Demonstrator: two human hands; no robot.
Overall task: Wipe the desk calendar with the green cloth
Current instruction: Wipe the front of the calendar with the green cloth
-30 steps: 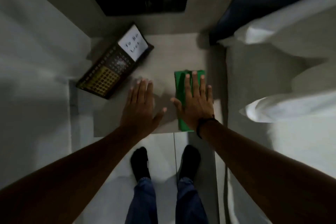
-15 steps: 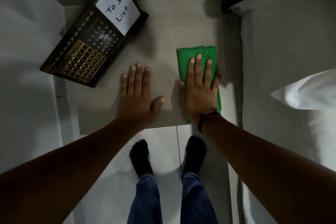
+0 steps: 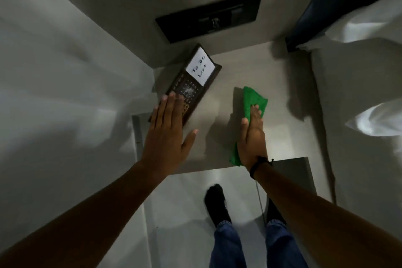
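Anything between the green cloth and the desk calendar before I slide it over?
Nothing visible stands on the bare tabletop between the green cloth and the desk calendar. But the left hand overlaps the calendar's near end, covering part of its face.

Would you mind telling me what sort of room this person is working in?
Probably a bedroom or hotel room: a small bedside table stands beside white bedding and a pillow, with a desk calendar on it.

We are holding our left hand (image 3: pixel 167 132) flat over the near end of the desk calendar (image 3: pixel 191 85) and pressing our right hand (image 3: pixel 252 139), fingers straight, on the green cloth (image 3: pixel 253 98).
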